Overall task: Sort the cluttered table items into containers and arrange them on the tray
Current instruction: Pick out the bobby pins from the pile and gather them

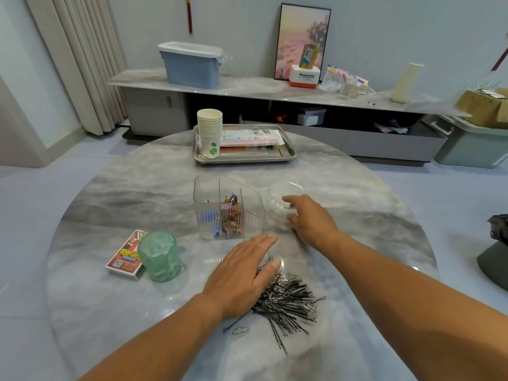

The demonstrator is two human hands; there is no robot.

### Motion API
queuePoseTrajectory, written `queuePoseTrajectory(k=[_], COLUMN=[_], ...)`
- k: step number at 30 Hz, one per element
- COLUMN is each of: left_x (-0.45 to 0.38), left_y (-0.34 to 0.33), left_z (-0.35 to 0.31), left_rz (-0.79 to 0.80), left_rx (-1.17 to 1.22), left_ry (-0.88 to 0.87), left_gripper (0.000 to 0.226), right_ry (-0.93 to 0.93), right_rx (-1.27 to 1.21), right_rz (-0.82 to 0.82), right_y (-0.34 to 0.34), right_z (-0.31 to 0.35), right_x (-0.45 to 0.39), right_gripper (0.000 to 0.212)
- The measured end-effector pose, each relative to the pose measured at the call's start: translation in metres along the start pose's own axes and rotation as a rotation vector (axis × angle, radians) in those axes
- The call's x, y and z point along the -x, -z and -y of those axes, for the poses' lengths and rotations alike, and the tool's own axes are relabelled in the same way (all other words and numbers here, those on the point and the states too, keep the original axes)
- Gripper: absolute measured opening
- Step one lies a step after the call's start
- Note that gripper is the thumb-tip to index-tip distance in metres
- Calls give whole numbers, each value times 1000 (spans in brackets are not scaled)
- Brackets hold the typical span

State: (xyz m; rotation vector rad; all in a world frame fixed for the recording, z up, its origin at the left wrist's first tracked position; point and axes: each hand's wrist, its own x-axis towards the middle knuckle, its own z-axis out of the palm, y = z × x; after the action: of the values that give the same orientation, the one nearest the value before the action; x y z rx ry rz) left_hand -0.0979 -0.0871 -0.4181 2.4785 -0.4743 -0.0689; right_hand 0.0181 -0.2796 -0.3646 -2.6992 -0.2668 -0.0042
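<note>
The left hand (242,276) lies flat, fingers straight, on the hairpin pile (286,298) at the desk's near edge. The right hand (310,221) grips the clear dish (284,192), probably the pins' container; next comes scooping them in.

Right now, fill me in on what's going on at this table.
A person is sorting clutter on a round table. The left hand rests flat on a pile of black hairpins. The right hand reaches to a small clear dish beside the clear organizer, which already holds some clips. The tray behind carries paper cups and packets.
</note>
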Motion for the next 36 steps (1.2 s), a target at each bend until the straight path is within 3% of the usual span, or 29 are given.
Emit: queuePoseTrajectory(k=[4,13,15,16,18,20,22,24,29,33,36], left_x=[1,37,48,53,65,77,87,94,92,82,80], left_y=[0,-2,1,2,3,0,-5,-10,-24,-29,-28], left_z=[0,-14,-17,-18,-17,-15,-15,-18,-22,-27,-28], left_rz=[98,221,192,158,26,-149,-291,-335,-186,-153,-156], left_rx=[-80,-12,56,105,144,119,126,138,-68,-102,-70], left_ry=[-78,-249,-201,-163,-96,-38,34,100,143,145,147], left_gripper=[64,47,45,44,44,48,54,53,56,58,58], right_ry=[34,120,153,156,132,100,62,3,-67,-39,-17], right_rx=[95,14,52,61,-26,-160,-233,-253,-175,-190,-357], right_rz=[-10,185,83,-43,-340,-476,-394,-278,-118,-46,-28], right_y=[-2,24,22,20,12,-4,-23,-38,-55,-65,-63], right_z=[-5,-9,-6,-4,-2,-4,-9,-12,13,39,59], right_x=[19,99,118,128,150,171,189,198,194,201,204], right_gripper=[30,37,39,38,28,18,22,32,50,51,45])
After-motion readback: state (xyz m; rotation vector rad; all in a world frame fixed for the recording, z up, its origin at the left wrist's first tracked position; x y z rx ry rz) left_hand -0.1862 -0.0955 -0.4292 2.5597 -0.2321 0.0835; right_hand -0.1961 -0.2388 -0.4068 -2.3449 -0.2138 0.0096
